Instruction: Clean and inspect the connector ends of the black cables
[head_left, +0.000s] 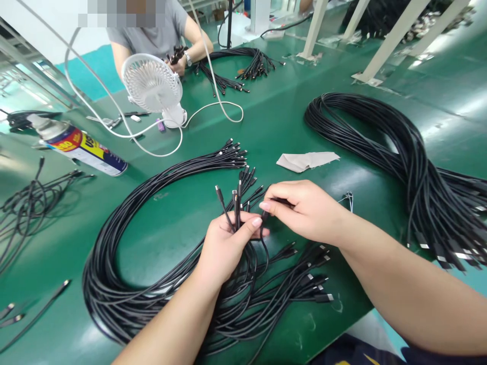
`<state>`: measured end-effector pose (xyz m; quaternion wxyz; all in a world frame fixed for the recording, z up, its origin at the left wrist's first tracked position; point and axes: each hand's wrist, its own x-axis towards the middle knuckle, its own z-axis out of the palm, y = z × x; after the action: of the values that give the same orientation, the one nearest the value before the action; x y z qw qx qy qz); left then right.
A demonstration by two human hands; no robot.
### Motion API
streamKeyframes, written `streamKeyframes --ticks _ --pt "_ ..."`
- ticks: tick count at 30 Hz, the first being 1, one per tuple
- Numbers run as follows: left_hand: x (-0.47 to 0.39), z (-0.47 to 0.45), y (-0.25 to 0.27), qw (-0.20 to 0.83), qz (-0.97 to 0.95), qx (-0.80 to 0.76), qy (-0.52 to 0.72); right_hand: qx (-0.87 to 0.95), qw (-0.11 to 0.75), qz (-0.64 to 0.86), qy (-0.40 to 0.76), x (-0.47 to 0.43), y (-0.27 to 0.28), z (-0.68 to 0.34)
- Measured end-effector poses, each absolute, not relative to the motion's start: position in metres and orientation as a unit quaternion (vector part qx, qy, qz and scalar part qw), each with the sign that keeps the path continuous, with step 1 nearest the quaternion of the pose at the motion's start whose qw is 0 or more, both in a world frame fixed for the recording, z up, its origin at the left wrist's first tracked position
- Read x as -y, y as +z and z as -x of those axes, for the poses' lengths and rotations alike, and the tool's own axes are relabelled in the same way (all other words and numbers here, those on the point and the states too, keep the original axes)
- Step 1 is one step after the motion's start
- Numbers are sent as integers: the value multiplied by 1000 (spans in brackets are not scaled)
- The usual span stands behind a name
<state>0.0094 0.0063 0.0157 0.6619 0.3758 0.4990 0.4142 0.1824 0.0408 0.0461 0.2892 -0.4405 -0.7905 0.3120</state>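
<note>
Several black USB cables (pixel 236 208) rise with their plugs up from my left hand (pixel 228 243), whose fingers are closed round them. My right hand (pixel 300 205) pinches a black cable end (pixel 265 213) against the left thumb and fingertips; its plug is mostly hidden by the fingers. Below and left of my hands a large bundle of black cables (pixel 104 253) lies curved on the green table. Its one set of plugs (pixel 232 154) points away from me, while loose ends (pixel 315 284) with metal plugs spread under my hands.
A second cable bundle (pixel 403 137) lies at the right, near a pale cloth (pixel 306 160). At the left are a spray can (pixel 85 147), a white fan (pixel 152 83) with its cord, and loose cables (pixel 30 208). Across the table a person (pixel 152 33) handles more cables (pixel 243 56).
</note>
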Motion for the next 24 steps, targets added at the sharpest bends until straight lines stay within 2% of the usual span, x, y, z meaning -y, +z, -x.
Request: streamKeyframes --ticks 4,8,15,20,24 --pt "-7 -10 16 687 -326 -474 444 772 287 468 320 -46 44 -188" --pt "-6 -8 16 735 -318 -435 412 758 263 492 337 -48 37 -184" --pt "-5 -7 20 747 -356 -422 369 760 300 525 238 -45 34 -180" --pt "-5 -7 21 736 -378 -431 360 676 400 487 381 -42 41 -178" --pt "-3 -6 15 737 -430 -399 336 651 391 450 470 -42 45 -177"
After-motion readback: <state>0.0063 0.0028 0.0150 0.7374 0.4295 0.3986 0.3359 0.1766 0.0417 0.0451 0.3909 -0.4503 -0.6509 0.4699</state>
